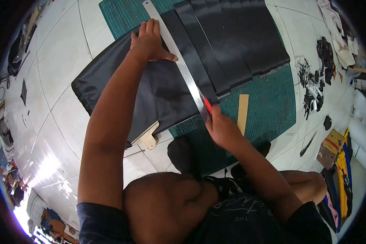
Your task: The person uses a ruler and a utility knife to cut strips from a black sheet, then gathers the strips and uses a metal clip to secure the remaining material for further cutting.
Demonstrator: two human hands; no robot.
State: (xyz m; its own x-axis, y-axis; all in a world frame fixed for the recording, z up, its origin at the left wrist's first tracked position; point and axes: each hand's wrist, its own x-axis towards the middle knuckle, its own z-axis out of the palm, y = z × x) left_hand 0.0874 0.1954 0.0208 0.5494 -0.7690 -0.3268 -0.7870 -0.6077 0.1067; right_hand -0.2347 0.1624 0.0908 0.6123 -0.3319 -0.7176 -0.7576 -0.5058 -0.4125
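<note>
My left hand lies flat with its thumb spread, pressing on black sheet material and the left edge of a long metal ruler. Closed around a red-handled cutter, my right hand is at the ruler's near end, by the material's lower edge. The cutter's blade is too small to make out. Cut black pieces lie overlapped to the right of the ruler. Beneath everything is a green cutting mat. A metal bulldog clip grips the material's near left edge.
A tan strip rests on the mat near my right forearm. Black and white scraps are heaped on the white tiled floor at the right. Farther right are a worn box and rolls of material.
</note>
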